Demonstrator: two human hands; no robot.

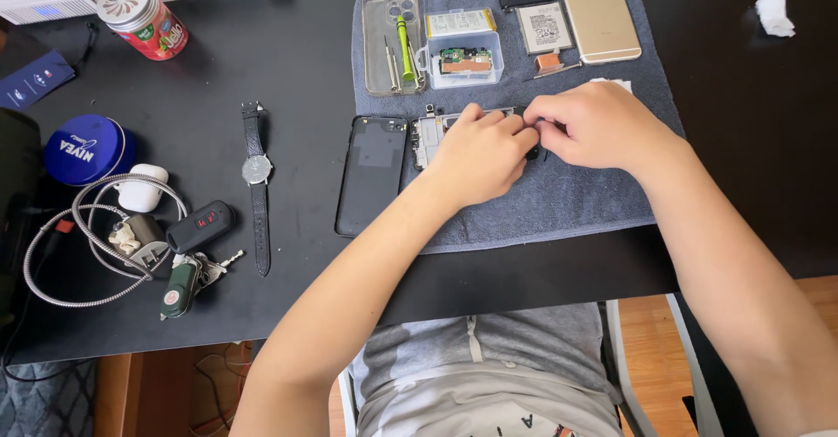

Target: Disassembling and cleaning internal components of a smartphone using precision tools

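Grey towel (559,201) under hands, opened phone (429,136)

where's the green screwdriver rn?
Head view, upper middle: the green screwdriver lies inside the clear phone case at the grey towel's top left corner, just left of the small clear plastic box.

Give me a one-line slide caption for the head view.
Left hand and right hand meet over an opened phone on a grey towel, black back cover alongside.

Your arms are bare, no sleeves or watch on, and you're wearing a plain grey cotton shirt (524,337).
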